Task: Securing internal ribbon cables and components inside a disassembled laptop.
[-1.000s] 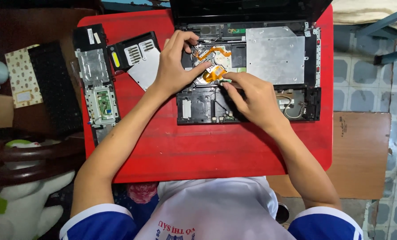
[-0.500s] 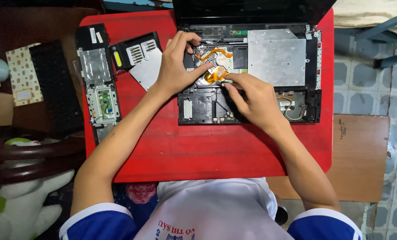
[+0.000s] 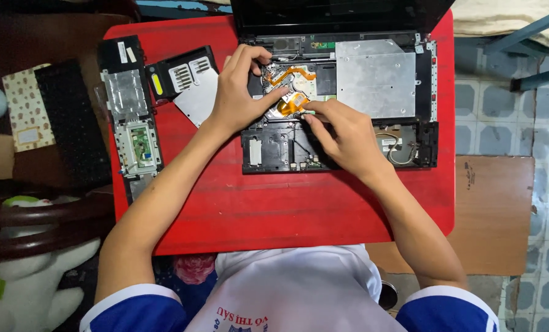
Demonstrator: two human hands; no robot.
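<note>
Almost nothing has moved: both hands, left hand (image 3: 240,98) and right hand (image 3: 342,132), still pinch the orange strip (image 3: 290,101) inside the open laptop (image 3: 373,80) at the red table's (image 3: 274,209) far edge, so slow, gentle pulling seems best.

table (image 3: 299,209) red | laptop chassis (image 3: 274,150) black | ribbon cable (image 3: 290,104) orange (coppery) | drive cover (image 3: 376,77) silver

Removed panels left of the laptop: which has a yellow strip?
The black cover with vent slots, nearest the left hand. The long palmrest panel further left shows bare metal and a green board instead.
</note>
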